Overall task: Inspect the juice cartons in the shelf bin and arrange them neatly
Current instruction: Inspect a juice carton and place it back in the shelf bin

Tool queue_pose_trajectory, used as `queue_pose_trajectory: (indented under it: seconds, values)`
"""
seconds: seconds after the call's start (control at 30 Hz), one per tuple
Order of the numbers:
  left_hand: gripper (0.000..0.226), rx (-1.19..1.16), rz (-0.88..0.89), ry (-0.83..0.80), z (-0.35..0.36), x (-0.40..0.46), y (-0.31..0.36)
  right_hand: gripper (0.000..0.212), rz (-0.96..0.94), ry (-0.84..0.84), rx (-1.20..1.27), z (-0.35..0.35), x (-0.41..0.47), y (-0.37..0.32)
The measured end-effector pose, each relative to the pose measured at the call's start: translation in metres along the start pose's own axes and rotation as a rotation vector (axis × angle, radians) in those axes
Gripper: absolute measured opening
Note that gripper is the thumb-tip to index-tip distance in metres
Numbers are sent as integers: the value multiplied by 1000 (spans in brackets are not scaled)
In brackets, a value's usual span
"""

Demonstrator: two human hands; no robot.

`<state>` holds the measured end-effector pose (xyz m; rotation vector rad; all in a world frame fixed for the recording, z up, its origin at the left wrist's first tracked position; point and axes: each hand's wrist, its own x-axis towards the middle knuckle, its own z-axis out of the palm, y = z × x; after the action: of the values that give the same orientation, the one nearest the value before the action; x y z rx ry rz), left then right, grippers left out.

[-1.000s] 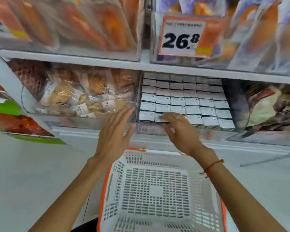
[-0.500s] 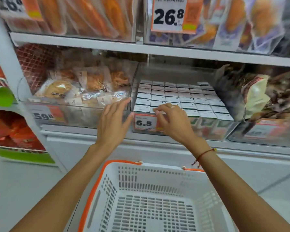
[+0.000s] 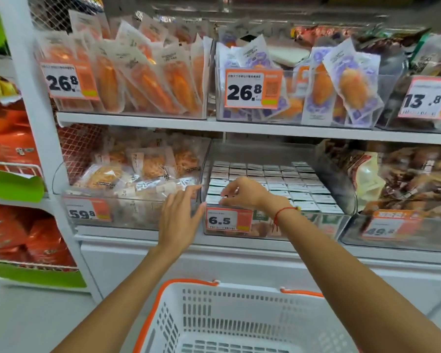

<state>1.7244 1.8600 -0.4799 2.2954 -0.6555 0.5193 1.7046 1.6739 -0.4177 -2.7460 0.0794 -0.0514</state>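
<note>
**Right hand at the front-left carton**

The right hand (image 3: 242,193) curls its fingers onto a front-row carton in the juice cartons (image 3: 273,184), which fill the clear shelf bin (image 3: 341,220) in rows running toward 12 o'clock. The left hand (image 3: 180,220), fingers straight and holding nothing, lies at 9 o'clock against the bin's left wall. A white basket (image 3: 239,319) sits below at 6 o'clock.

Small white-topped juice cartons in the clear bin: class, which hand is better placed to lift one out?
Right hand: its curled fingertips sit on the front-row cartons; the left hand is outside the bin.
</note>
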Motion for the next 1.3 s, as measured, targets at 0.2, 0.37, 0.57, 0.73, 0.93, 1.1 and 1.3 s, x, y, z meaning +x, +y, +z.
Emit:
queue_pose_trajectory:
  seconds: [0.2, 0.37, 0.57, 0.73, 0.93, 1.1, 1.3]
  values:
    - [39, -2, 27, -30, -3, 6, -5, 14, -109, -207, -301, -12, 38, -7]
    - [43, 4, 41, -77, -6, 10, -5, 41, -168, -137, -303, -5, 30, 1]
    - [43, -58, 41, -144, -29, 1, 8, 33, -233, 177, 327, -14, -20, -9]
    - [54, -568, -168, -303, -58, -29, 37, 15, -206, 369, 707, -6, -88, -21]
    - [51, -813, -312, -643, -62, -79, 49, 29, 53, 38, 1053, 32, -152, -19]
    - [33, -852, -392, -806, -53, -96, 51, 32, 140, -26, 1075, 53, -180, -10]
    - [24, -942, -511, -703, -35, -106, 57, 35, 241, -196, 1149, 47, -177, 6]
